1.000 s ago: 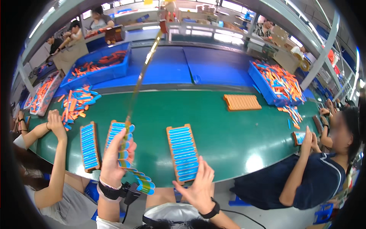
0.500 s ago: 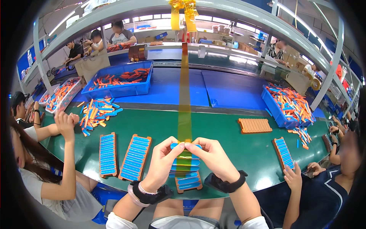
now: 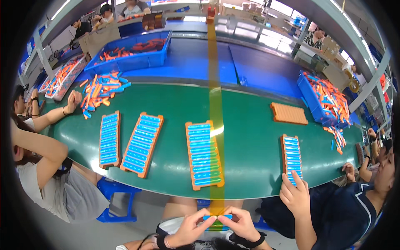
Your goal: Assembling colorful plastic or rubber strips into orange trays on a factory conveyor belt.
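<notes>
In the head view, the left hand (image 3: pixel 189 227) and right hand (image 3: pixel 241 223) are close together, thumbs and fingertips pinching the amber tape (image 3: pixel 213 68) and blue sticks (image 3: pixel 227 216) at its near end. Away from the hands, the tape stretches above the green table (image 3: pixel 175 106), overlapping in view the right side of a filled tray (image 3: pixel 199 154) just beyond them. Farther right of the right hand, a co-worker's hand (image 3: pixel 295 195) touches another tray (image 3: pixel 293 154).
</notes>
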Demonstrator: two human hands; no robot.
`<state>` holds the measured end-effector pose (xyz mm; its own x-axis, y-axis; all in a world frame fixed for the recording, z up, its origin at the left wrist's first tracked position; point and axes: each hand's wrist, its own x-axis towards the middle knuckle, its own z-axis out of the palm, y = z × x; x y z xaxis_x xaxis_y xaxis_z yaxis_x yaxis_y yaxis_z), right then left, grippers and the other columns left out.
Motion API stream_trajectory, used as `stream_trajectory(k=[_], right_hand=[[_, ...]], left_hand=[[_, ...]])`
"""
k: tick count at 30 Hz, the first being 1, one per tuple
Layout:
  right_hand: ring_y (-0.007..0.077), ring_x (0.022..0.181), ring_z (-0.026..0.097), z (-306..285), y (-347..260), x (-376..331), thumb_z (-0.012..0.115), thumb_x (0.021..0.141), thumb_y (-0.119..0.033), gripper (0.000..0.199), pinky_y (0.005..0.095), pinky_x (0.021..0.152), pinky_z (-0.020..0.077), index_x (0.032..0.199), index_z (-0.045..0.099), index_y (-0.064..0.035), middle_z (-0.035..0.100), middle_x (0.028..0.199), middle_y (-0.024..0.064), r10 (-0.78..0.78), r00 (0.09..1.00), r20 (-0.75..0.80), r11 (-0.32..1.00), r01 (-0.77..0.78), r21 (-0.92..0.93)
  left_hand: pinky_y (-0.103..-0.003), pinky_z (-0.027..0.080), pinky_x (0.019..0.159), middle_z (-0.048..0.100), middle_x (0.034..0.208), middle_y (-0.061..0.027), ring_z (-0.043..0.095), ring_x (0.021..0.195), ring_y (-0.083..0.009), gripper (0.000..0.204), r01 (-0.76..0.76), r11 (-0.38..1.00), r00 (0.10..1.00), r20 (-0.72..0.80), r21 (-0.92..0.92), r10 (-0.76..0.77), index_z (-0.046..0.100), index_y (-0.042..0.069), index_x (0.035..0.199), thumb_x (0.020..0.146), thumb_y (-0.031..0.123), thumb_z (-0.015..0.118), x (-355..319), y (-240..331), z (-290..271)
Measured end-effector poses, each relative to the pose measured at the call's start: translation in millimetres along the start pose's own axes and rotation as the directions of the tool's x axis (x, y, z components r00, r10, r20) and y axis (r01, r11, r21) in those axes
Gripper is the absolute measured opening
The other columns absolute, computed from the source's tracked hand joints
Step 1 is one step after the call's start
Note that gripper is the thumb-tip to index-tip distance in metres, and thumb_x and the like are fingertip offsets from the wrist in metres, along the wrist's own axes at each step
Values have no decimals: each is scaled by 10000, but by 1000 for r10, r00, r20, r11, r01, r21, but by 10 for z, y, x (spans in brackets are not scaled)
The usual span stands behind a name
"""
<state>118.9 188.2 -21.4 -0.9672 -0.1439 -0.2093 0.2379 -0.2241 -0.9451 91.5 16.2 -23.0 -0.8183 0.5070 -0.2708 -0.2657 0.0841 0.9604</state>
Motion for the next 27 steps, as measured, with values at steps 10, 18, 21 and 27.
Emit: stream_trajectory(k=[10, 18, 21, 27], right_hand=[[62, 647, 550, 96, -63, -43, 629, 763, 8, 120, 183, 558, 427, 793, 513, 16, 595, 745, 31, 15, 987, -162, 999, -21, -34], [91, 660, 582, 294, -42, 5, 608, 755, 50, 239, 178, 520, 440, 906, 429, 4, 610, 763, 103, 37, 907, -420, 996, 2, 93], [89, 649, 578, 297, -17, -6, 603, 761, 45, 238, 177, 509, 434, 909, 422, 4, 615, 768, 109, 53, 873, -485, 998, -38, 42], [63, 618, 567, 290, 8, 67, 611, 766, 30, 295, 160, 451, 395, 929, 372, -21, 628, 764, 123, 28, 840, -542, 998, 7, 62]], left_hand=[[-386, 327, 878, 337, 1319, -165, 375, 1007, -319, 659, -77, 424, 787, -207, 902, 582, 428, -61, 1168, 630, 182, 721, 568, 190, -277], [-372, 284, 776, 317, 1340, -143, 387, 988, -270, 769, -133, 407, 912, -48, 904, 407, 394, -78, 1191, 558, 199, 731, 121, 137, -151], [-369, 257, 781, 323, 1340, -141, 384, 990, -265, 787, -119, 411, 908, -68, 904, 413, 407, -71, 1184, 495, 141, 724, 129, 98, -101], [-364, 248, 798, 349, 1326, -140, 378, 992, -264, 762, -110, 423, 903, -86, 900, 420, 419, -63, 1183, 498, 94, 714, 192, 67, -58]])
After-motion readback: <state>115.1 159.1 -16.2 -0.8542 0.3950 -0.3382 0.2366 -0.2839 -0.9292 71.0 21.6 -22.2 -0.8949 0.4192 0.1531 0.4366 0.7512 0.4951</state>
